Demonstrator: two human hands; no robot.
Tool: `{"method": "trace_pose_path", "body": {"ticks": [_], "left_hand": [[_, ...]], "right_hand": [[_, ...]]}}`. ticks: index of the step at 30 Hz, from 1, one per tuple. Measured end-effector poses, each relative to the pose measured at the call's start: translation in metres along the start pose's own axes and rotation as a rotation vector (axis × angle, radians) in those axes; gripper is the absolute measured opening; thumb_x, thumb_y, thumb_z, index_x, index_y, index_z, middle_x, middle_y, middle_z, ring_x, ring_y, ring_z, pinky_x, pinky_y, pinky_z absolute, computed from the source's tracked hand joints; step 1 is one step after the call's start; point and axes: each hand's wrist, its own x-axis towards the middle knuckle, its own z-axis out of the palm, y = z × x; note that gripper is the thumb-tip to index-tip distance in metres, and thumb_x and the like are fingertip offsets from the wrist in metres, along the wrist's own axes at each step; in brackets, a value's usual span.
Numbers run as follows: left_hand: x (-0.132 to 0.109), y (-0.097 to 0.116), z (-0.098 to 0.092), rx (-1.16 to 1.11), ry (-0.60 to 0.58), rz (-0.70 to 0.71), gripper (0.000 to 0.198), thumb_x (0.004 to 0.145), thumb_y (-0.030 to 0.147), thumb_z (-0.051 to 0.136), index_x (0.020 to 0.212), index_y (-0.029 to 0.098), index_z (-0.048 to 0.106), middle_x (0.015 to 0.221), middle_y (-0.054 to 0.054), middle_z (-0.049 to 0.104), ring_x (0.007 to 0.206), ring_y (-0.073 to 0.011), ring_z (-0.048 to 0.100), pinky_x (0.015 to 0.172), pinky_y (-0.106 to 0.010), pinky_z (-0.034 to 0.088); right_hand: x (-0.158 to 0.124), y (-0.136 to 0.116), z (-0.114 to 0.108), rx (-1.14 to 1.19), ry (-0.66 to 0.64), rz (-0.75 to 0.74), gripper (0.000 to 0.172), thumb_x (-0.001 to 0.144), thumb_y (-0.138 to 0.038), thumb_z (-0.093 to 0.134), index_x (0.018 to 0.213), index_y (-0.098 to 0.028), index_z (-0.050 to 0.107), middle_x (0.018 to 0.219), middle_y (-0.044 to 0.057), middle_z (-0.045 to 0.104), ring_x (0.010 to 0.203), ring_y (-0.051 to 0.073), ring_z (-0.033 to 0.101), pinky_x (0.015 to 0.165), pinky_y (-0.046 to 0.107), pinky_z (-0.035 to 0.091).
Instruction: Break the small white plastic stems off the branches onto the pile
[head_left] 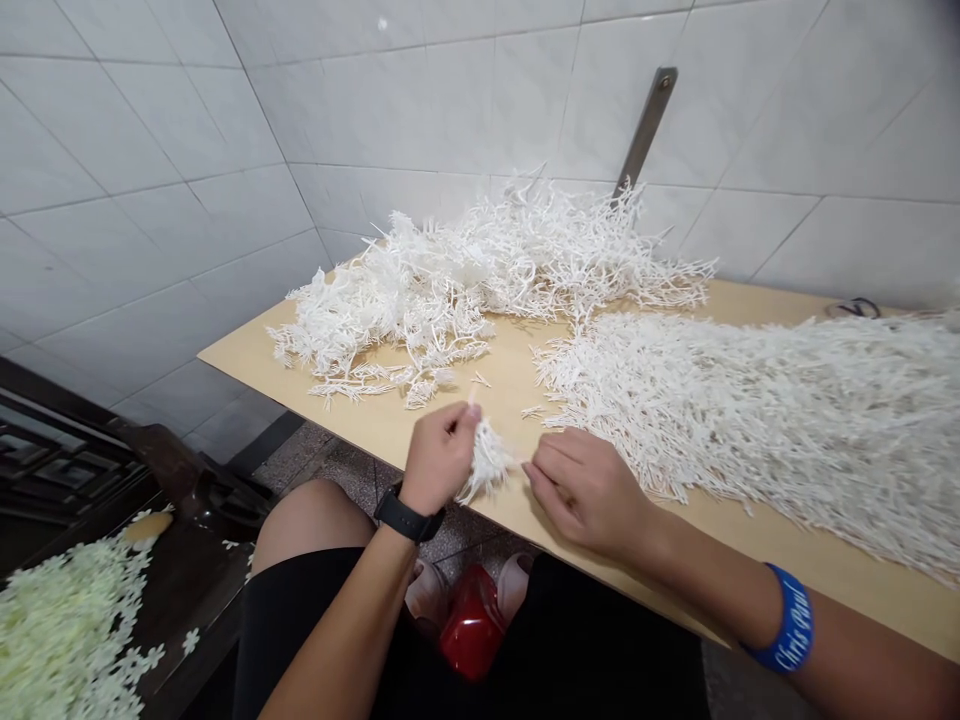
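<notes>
Left hand point(442, 455) pinches white sprig point(487, 465), right hand point(589, 492) clenched just beside, catch unclear; likely mid-picking, next pull needs steady left hold.

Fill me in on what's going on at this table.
A person sits at a tan table, working bare-handed. Their left hand pinches a small white tuft at the near edge; the right hand is curled just beside it, though whether it grips a strand is hard to tell. A tangled white heap lies farther back, and a broad, flatter white pile spreads off to the right.
</notes>
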Motion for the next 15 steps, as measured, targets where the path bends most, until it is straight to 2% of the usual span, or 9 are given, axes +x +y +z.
{"method": "trace_pose_path", "body": {"ticks": [2, 3, 4, 6, 8, 9, 12, 15], "left_hand": [[0.003, -0.001, -0.001, -0.006, 0.071, -0.013, 0.038, 0.092, 0.034, 0.043, 0.059, 0.021, 0.029, 0.057, 0.005, 0.025, 0.055, -0.0114, 0.025, 0.054, -0.027, 0.02], [0.004, -0.001, -0.001, -0.013, 0.069, -0.012, 0.038, 0.092, 0.034, 0.043, 0.059, 0.021, 0.029, 0.057, 0.005, 0.025, 0.055, -0.0114, 0.025, 0.054, -0.027, 0.021], [0.004, -0.001, -0.001, -0.02, 0.051, -0.008, 0.038, 0.092, 0.035, 0.044, 0.059, 0.021, 0.03, 0.057, 0.005, 0.025, 0.056, -0.0114, 0.026, 0.054, -0.027, 0.022], [0.003, 0.001, -0.002, -0.036, 0.004, -0.001, 0.038, 0.091, 0.036, 0.046, 0.058, 0.02, 0.034, 0.057, 0.005, 0.026, 0.056, -0.0113, 0.029, 0.055, -0.026, 0.024], [0.001, 0.002, -0.003, -0.073, -0.024, -0.001, 0.036, 0.091, 0.038, 0.047, 0.06, 0.019, 0.043, 0.058, 0.004, 0.032, 0.057, -0.0117, 0.033, 0.056, -0.026, 0.028], [0.0, 0.003, -0.004, -0.096, -0.033, -0.002, 0.034, 0.09, 0.038, 0.047, 0.063, 0.018, 0.047, 0.059, 0.003, 0.036, 0.058, -0.0121, 0.036, 0.058, -0.025, 0.03], [-0.003, 0.004, -0.005, -0.141, -0.098, -0.002, 0.032, 0.09, 0.039, 0.049, 0.069, 0.016, 0.057, 0.062, 0.002, 0.045, 0.062, -0.0134, 0.042, 0.061, -0.026, 0.034], [-0.004, 0.006, -0.004, -0.119, -0.148, 0.008, 0.033, 0.09, 0.041, 0.05, 0.071, 0.016, 0.06, 0.062, 0.002, 0.046, 0.062, -0.0136, 0.043, 0.061, -0.025, 0.034]], "right_hand": [[-0.002, -0.002, -0.005, 0.006, 0.101, -0.055, 0.032, 0.09, -0.01, 0.048, 0.061, -0.021, 0.043, 0.055, -0.001, 0.043, 0.053, 0.015, 0.035, 0.055, 0.032, 0.027], [-0.003, -0.001, -0.007, -0.019, 0.121, -0.04, 0.03, 0.09, -0.009, 0.048, 0.062, -0.02, 0.045, 0.056, 0.0, 0.045, 0.054, 0.016, 0.037, 0.057, 0.032, 0.028], [-0.003, 0.001, -0.008, -0.064, 0.118, 0.007, 0.025, 0.089, -0.008, 0.048, 0.067, -0.019, 0.049, 0.06, 0.002, 0.051, 0.059, 0.017, 0.042, 0.06, 0.032, 0.03], [-0.002, 0.01, -0.007, -0.172, 0.077, 0.154, 0.018, 0.087, -0.003, 0.047, 0.084, -0.016, 0.058, 0.082, 0.008, 0.064, 0.078, 0.021, 0.054, 0.072, 0.036, 0.033], [-0.001, 0.017, -0.004, -0.205, 0.066, 0.294, 0.028, 0.085, 0.001, 0.044, 0.098, -0.018, 0.061, 0.103, 0.009, 0.066, 0.098, 0.025, 0.056, 0.082, 0.04, 0.031], [0.0, 0.019, -0.003, -0.169, 0.066, 0.342, 0.029, 0.086, 0.0, 0.044, 0.1, -0.019, 0.061, 0.106, 0.008, 0.066, 0.101, 0.025, 0.056, 0.084, 0.04, 0.03], [0.004, 0.018, 0.001, 0.032, -0.023, 0.398, 0.013, 0.095, -0.017, 0.046, 0.094, -0.02, 0.059, 0.095, 0.004, 0.067, 0.091, 0.02, 0.059, 0.082, 0.037, 0.031], [0.006, 0.009, 0.003, 0.137, -0.199, 0.324, 0.022, 0.098, -0.026, 0.046, 0.08, -0.019, 0.057, 0.077, 0.001, 0.063, 0.075, 0.017, 0.056, 0.075, 0.034, 0.032]]}}
